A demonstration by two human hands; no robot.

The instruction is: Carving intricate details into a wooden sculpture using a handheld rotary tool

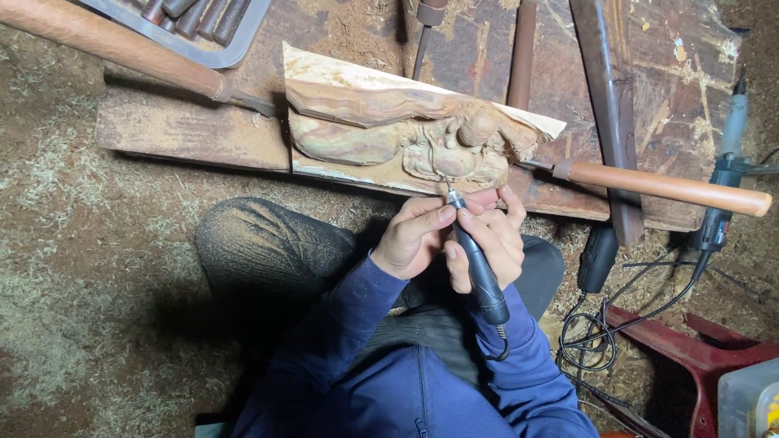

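Two hands grip one rotary carving tool (479, 268), a dark slim handpiece with a cord at its rear end. The right hand (489, 243) wraps the tool body, fingers pressed together around it. The left hand (415, 237) supports from the side, its thumb and forefinger pinching the tool just behind the metal collet. The bit tip touches the lower edge of the wood carving (406, 134).

The wood carving lies on a low wooden bench (195, 130), with its relief figure facing up. It is the reference point for the following items:

- Left of the carving: a long wooden-handled chisel (122, 49), its blade end touching the carving's left edge.
- Right of the carving: a second wooden-handled chisel (661, 186), lying across the bench edge.
- Above and left of the carving: a metal tray (199, 24) holding dark cylindrical handles.
- Far right of the carving: a grey corded power tool (726, 170).
- Below and right of the carving: a red plastic stool (690, 353) on the floor.

Sawdust covers the floor (73, 268) around the bench.
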